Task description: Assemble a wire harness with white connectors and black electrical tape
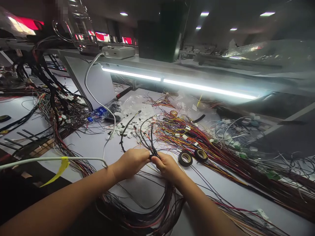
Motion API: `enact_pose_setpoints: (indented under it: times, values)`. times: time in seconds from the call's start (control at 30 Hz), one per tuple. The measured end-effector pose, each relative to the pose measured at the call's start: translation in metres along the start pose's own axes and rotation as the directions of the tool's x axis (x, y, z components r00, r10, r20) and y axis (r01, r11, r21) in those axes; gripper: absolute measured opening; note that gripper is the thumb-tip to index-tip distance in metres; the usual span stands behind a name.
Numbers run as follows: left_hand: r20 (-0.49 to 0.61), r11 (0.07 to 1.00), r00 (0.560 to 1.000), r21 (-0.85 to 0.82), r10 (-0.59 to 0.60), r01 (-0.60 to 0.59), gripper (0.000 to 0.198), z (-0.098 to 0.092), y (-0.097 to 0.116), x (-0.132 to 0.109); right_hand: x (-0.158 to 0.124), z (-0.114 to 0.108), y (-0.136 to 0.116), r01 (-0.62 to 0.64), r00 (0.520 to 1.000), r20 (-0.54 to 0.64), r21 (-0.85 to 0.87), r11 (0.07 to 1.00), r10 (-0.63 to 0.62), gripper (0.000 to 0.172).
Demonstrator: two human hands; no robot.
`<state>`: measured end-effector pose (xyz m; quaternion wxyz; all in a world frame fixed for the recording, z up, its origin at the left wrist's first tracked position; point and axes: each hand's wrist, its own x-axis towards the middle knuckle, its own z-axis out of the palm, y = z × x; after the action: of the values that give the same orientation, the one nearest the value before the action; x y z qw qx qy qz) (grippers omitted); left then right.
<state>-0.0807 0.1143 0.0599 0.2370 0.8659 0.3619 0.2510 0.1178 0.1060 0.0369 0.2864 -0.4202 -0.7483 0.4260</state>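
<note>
Over the near middle of the white table (85, 142), one wire bundle (169, 195) is gripped by two hands — it is pinched by the curled fingers of the left hand (131, 164) and, just beside, held under the pressed thumb of the right hand (168, 167). Its long axis is laid near to far: the branched ends (152, 139), too tangled to be counted, are pointed far, while the near length is curved round to the left. Two black tape rolls (185, 158) are seen to the right, and two light tubes (209, 88) are mounted under one shelf (147, 63) beyond.
</note>
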Motion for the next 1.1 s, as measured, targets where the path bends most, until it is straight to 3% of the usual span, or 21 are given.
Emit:
enact_pose_setpoints:
  times: [0.07,0.1,0.13,0.2,0.23,0.27,0.33,0.37,0.43,0.47,0.57,0.67,0.73,0.8,0.83,0.87,0.9,1.0,1.07,1.1]
  values:
    - [0.057,0.973,0.985,-0.154,-0.162,0.169,0.018,-0.005,0.001,0.004,-0.001,-0.001,-0.001,-0.002,1.0,0.02,-0.014,1.0,0.002,0.033]
    - [0.159,0.922,0.955,-0.261,-0.251,0.286,0.017,-0.008,0.001,0.006,-0.001,-0.001,-0.001,-0.009,0.999,0.033,-0.024,1.0,0.01,0.032]
    - [0.307,0.836,0.9,-0.364,-0.308,0.41,0.02,-0.011,-0.001,0.008,-0.001,-0.001,-0.001,-0.019,0.999,0.045,-0.036,0.999,0.02,0.031]
    - [0.598,0.603,0.749,-0.495,-0.285,0.626,0.033,-0.017,-0.008,0.01,-0.001,0.0,-0.002,-0.039,0.996,0.072,-0.067,0.997,0.044,0.03]
    - [0.685,0.493,0.691,-0.529,-0.231,0.69,0.036,-0.019,-0.012,0.01,-0.001,0.001,-0.002,-0.04,0.995,0.085,-0.079,0.996,0.046,0.029]
    - [0.723,0.392,0.666,-0.567,-0.185,0.724,0.039,-0.02,-0.015,0.011,-0.001,0.001,-0.003,-0.032,0.994,0.099,-0.084,0.996,0.041,0.029]
    - [0.702,0.166,0.692,-0.672,-0.166,0.721,0.045,-0.016,-0.019,0.014,-0.001,0.001,-0.003,-0.008,0.993,0.119,-0.076,0.997,0.017,0.028]
    - [0.656,0.039,0.722,-0.734,-0.219,0.678,0.048,-0.011,-0.019,0.017,-0.001,0.002,-0.003,0.005,0.992,0.127,-0.07,0.998,0.004,0.027]
    - [0.52,-0.147,0.734,-0.847,-0.437,0.512,0.04,0.003,-0.015,0.026,-0.001,0.005,-0.003,0.004,0.986,0.166,-0.079,0.997,0.009,0.027]
    - [0.431,-0.174,0.702,-0.896,-0.566,0.409,0.032,0.012,-0.011,0.032,0.0,0.007,-0.003,-0.01,0.981,0.192,-0.098,0.995,0.029,0.026]
    - [0.197,-0.08,0.608,-0.974,-0.769,0.214,0.029,0.034,0.0,0.05,0.002,0.014,-0.002,-0.047,0.97,0.228,-0.151,0.987,0.082,0.026]
    - [0.106,0.005,0.606,-0.984,-0.788,0.177,0.038,0.033,0.005,0.057,0.003,0.017,0.001,-0.058,0.975,0.202,-0.149,0.987,0.088,0.027]
    - [0.13,0.162,0.679,-0.923,-0.723,0.35,0.04,0.019,0.005,0.05,0.003,0.015,0.003,-0.059,0.979,0.187,-0.133,0.989,0.083,0.026]
    - [0.235,0.5,0.779,-0.652,-0.582,0.57,0.042,0.002,0.005,0.036,0.003,0.013,0.006,-0.057,0.983,0.169,-0.116,0.992,0.076,0.027]
    - [0.308,0.676,0.807,-0.44,-0.504,0.59,0.042,-0.004,0.005,0.027,0.004,0.012,0.008,-0.055,0.984,0.161,-0.107,0.993,0.072,0.029]
    - [0.362,0.808,0.825,-0.247,-0.435,0.534,0.041,-0.008,0.006,0.017,0.004,0.011,0.01,-0.053,0.986,0.154,-0.098,0.994,0.067,0.03]
    - [0.386,0.889,0.841,-0.101,-0.378,0.446,0.037,-0.01,0.006,0.008,0.005,0.011,0.012,-0.053,0.987,0.147,-0.09,0.995,0.065,0.031]
    - [0.309,0.94,0.892,0.197,-0.33,0.279,0.03,0.0,0.004,-0.011,0.008,0.012,0.017,-0.064,0.989,0.128,-0.075,0.995,0.074,0.033]
    - [0.234,0.924,0.907,0.25,-0.349,0.291,0.03,0.008,0.003,-0.013,0.009,0.013,0.02,-0.071,0.989,0.126,-0.069,0.995,0.079,0.035]
    - [0.235,0.928,0.904,0.201,-0.356,0.313,0.029,0.01,0.002,-0.012,0.009,0.013,0.02,-0.072,0.989,0.127,-0.065,0.995,0.08,0.036]
